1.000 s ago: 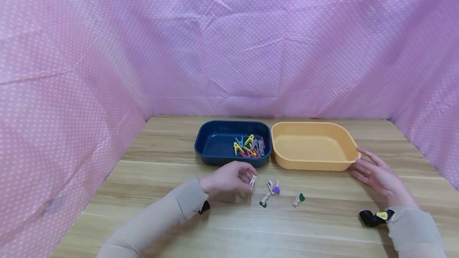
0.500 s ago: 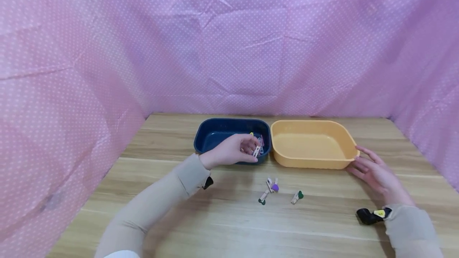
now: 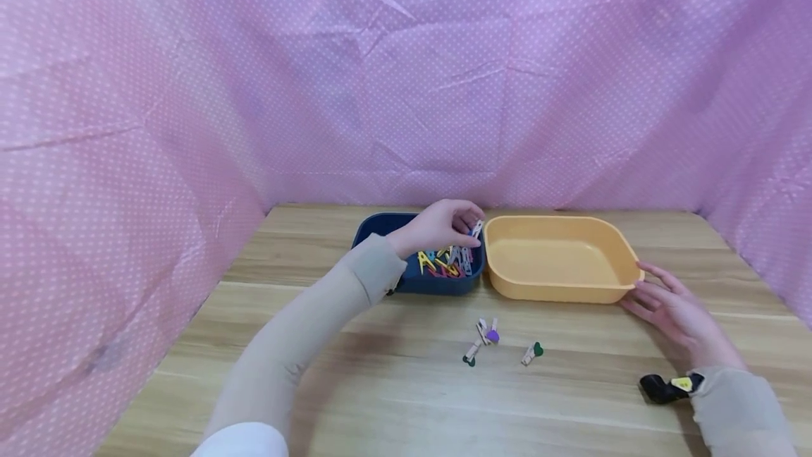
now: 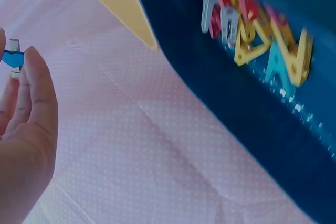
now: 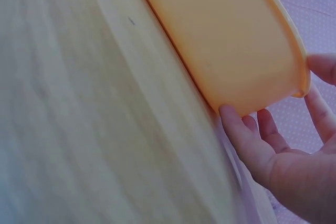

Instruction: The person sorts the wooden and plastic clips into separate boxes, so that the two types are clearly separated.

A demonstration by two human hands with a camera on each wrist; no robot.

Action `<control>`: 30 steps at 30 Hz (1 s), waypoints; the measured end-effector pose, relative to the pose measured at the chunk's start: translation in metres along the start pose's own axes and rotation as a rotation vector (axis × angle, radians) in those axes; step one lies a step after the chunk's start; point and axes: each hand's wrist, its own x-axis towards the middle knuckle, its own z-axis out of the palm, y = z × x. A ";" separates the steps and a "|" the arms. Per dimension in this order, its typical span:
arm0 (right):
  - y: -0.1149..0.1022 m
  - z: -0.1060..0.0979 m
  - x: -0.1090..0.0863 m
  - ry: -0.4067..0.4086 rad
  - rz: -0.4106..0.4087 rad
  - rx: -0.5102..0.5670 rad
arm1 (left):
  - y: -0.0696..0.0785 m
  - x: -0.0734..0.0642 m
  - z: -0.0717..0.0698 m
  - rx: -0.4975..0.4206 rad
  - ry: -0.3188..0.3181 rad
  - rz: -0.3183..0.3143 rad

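My left hand (image 3: 440,224) is raised over the right part of the dark blue box (image 3: 421,286). Between thumb and fingers it pinches a small wooden clothespin (image 3: 478,227); the left wrist view shows a blue heart (image 4: 14,58) on that clothespin. Several plastic clothespins (image 4: 257,30) in yellow, red, grey and blue lie in the blue box. My right hand (image 3: 681,319) touches the right end of the yellow box (image 3: 558,293) with spread fingers. In the right wrist view, its thumb (image 5: 236,129) is at the box's lower corner, other fingers along the end wall and rim.
On the wooden table (image 3: 444,407), in front of the boxes, lies a small cluster of wooden clothespins, one with a purple heart (image 3: 493,336). Another with a green heart (image 3: 533,352) lies to their right. Pink dotted cloth (image 3: 406,90) hangs behind and at both sides.
My left hand has lifted the wooden clothespin from above the table in front of the blue box, moving it forward and right over that box. My right hand stays at the yellow box.
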 end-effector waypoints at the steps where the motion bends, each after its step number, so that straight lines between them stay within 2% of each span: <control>1: 0.000 0.000 0.000 -0.004 -0.002 0.000 | 0.001 0.004 -0.001 0.015 0.002 0.009; 6: 0.003 -0.002 0.000 0.007 0.003 0.013 | 0.005 0.025 -0.007 0.039 0.008 0.040; 13: 0.003 -0.004 0.000 0.016 -0.010 0.007 | 0.010 0.050 -0.009 0.076 -0.041 0.048; 20: 0.001 -0.003 0.000 0.000 -0.014 0.006 | 0.012 0.072 0.006 0.062 -0.098 0.054; 24: 0.001 -0.003 0.000 -0.009 -0.018 0.010 | 0.011 0.079 0.016 0.071 -0.112 0.053; 30: 0.003 -0.006 -0.001 -0.016 -0.022 0.016 | 0.005 0.087 0.029 0.113 -0.142 0.005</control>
